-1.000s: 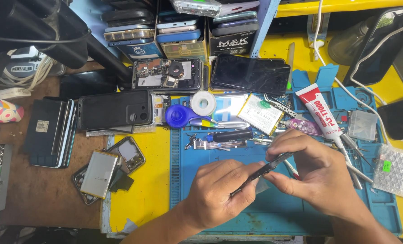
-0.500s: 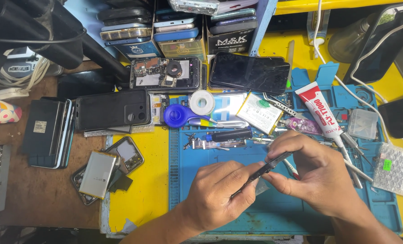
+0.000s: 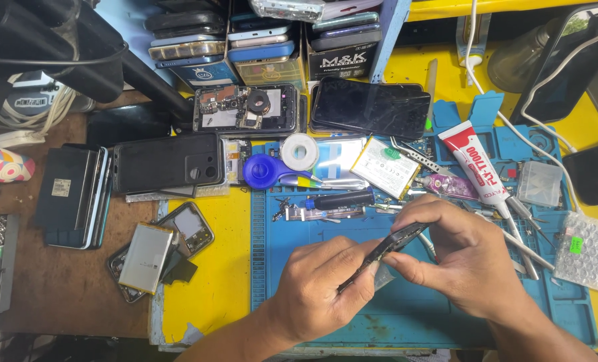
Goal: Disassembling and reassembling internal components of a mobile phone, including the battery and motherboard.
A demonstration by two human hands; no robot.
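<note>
Both my hands hold a thin dark phone part [image 3: 383,250], seen edge-on and tilted, above the blue work mat [image 3: 406,315]. My left hand [image 3: 322,285] grips its lower end between thumb and fingers. My right hand [image 3: 456,255] pinches its upper end, with a small clear piece below the fingers. Just beyond the hands lie a dark screwdriver [image 3: 339,199] and a metal tool [image 3: 316,214] on the mat.
An opened phone [image 3: 245,110] and a black-screened phone [image 3: 371,107] lie at the back, below boxes of stacked phones [image 3: 259,40]. A glue tube [image 3: 476,167], tweezers [image 3: 416,157], tape roll [image 3: 300,151] and blue suction tool [image 3: 265,171] crowd the mat. Phones and a battery [image 3: 145,258] lie left.
The view has shifted slightly. My hands keep the same hold on the dark part, with only small movement.
</note>
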